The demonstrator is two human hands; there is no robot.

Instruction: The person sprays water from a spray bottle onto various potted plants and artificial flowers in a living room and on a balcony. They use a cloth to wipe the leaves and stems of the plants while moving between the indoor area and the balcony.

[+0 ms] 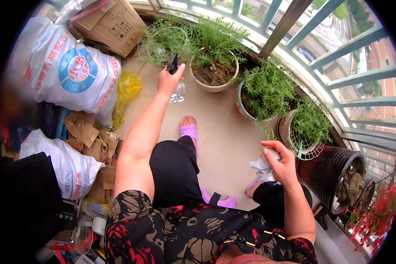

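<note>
My left hand (169, 80) grips a clear spray bottle (178, 94) around its neck, below the black trigger head (172, 63). The bottle is held out over the tiles, with its nozzle end toward the plants. Just beyond it stands a cream round pot (214, 86) with brown soil and a feathery green plant (214, 41). At the right, my right hand (282, 161) is closed around a crumpled white cloth or tissue (263, 166). A thin green sprig (270, 133) shows above its fingers; whether they touch it I cannot tell.
Potted plants (267, 92) line the railing (349, 72). A dark ribbed pot (323, 175) leans at the right near red flowers (379, 208). Stuffed white sacks (76, 72), a cardboard box (115, 29) and a yellow plastic bag (128, 89) crowd the left. A purple stool (226, 201) is below me.
</note>
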